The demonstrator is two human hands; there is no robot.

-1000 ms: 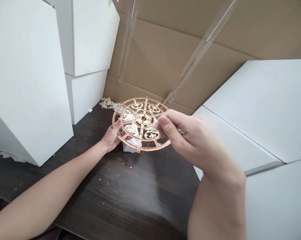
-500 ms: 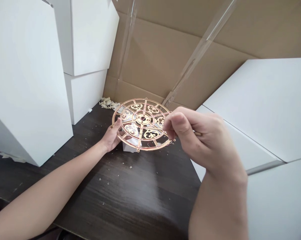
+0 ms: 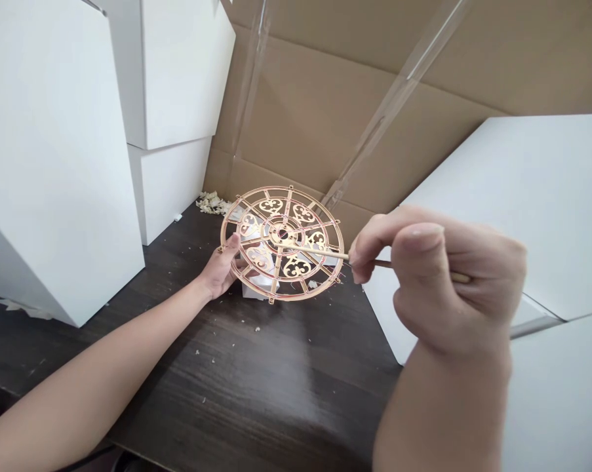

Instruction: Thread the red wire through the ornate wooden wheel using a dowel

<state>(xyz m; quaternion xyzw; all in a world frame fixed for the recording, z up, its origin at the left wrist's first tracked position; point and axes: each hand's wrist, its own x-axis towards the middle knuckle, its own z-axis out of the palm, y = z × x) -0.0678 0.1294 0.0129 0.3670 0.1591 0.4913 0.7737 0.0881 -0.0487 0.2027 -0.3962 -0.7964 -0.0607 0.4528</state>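
Note:
An openwork rose-gold disc (image 3: 282, 235) with spokes, a central hub and scrolled heart-like cutouts stands tilted above the dark table. My left hand (image 3: 220, 267) grips its lower left rim, with the fingers partly behind it. My right hand (image 3: 440, 282) pinches a thin pale wooden stick (image 3: 322, 252) between thumb and fingers, off to the right of the disc. The stick runs leftward across the disc's face, its tip close to the hub. I cannot tell whether the tip touches the disc.
A small white box (image 3: 259, 290) sits under the disc. Wood shavings (image 3: 212, 203) lie behind it on the dark wood table (image 3: 246, 387), with crumbs scattered about. Large white boxes (image 3: 50, 157) stand left, white panels (image 3: 512, 196) right, and cardboard (image 3: 296, 124) with clear rods (image 3: 398, 92) behind.
My right hand has moved right, away from the disc, and the stick now shows across the disc's face. The disc sits slightly more face-on to me. My left hand has barely moved.

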